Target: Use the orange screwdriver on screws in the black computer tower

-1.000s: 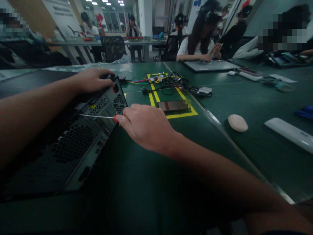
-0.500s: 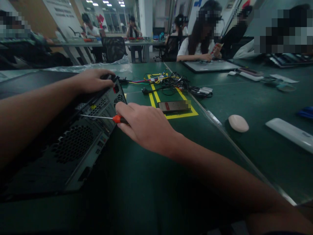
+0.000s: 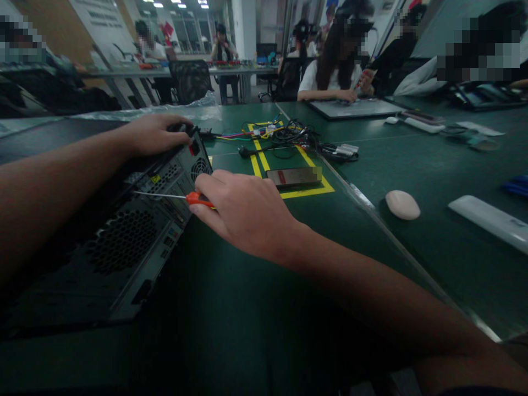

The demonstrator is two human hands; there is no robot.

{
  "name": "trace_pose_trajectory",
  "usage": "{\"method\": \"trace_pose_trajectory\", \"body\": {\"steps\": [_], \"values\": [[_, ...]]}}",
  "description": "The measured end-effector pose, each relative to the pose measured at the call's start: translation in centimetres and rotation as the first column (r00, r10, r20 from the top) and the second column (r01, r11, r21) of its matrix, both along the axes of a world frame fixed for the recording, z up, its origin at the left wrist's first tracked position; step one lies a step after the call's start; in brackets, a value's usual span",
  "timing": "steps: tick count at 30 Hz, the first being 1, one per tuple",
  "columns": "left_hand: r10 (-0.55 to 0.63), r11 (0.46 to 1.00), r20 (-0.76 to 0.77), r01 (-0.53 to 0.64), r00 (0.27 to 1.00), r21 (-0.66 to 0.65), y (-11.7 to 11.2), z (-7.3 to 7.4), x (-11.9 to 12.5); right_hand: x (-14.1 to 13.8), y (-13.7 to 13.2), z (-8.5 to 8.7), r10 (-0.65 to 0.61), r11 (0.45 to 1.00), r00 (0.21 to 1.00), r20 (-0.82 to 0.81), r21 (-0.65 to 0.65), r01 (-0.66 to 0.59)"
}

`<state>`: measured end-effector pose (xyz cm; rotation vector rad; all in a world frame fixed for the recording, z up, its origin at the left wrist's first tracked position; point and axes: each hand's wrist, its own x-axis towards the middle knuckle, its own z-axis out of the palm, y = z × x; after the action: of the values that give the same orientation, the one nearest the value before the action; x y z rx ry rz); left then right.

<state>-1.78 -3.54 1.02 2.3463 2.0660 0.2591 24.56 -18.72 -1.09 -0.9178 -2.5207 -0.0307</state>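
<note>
A dark computer case lies on the left, its back panel with vents, ports and a fan grille facing right. Over its top far corner rests my left hand, fingers curled at the edge and gripping it. My right hand is closed around a screwdriver with an orange and dark handle. The thin shaft points left, its tip at the upper edge of the back panel. Whether the tip sits in a screw is too small to tell.
Beyond my right hand, a phone lies inside yellow tape near tangled cables. A pale rounded mouse-like object and a long white object are at right. Across the green table, a person works at a flat panel.
The right hand has shifted slightly left, and more of the screwdriver's orange handle shows. The left hand stays on the computer case.
</note>
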Motion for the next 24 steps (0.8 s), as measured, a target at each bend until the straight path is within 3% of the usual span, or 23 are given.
{"method": "trace_pose_trajectory", "body": {"steps": [7,24], "values": [[-0.017,1.0,0.005,0.016,1.0,0.024,0.0,-0.1,0.1,-0.1,0.2,-0.4,0.06,0.998,0.998,-0.018,0.03,-0.059],[-0.018,1.0,0.001,0.018,1.0,0.006,-0.2,0.0,0.2,-0.1,-0.5,0.6,-0.003,1.0,1.0,0.031,0.014,0.003]]}}
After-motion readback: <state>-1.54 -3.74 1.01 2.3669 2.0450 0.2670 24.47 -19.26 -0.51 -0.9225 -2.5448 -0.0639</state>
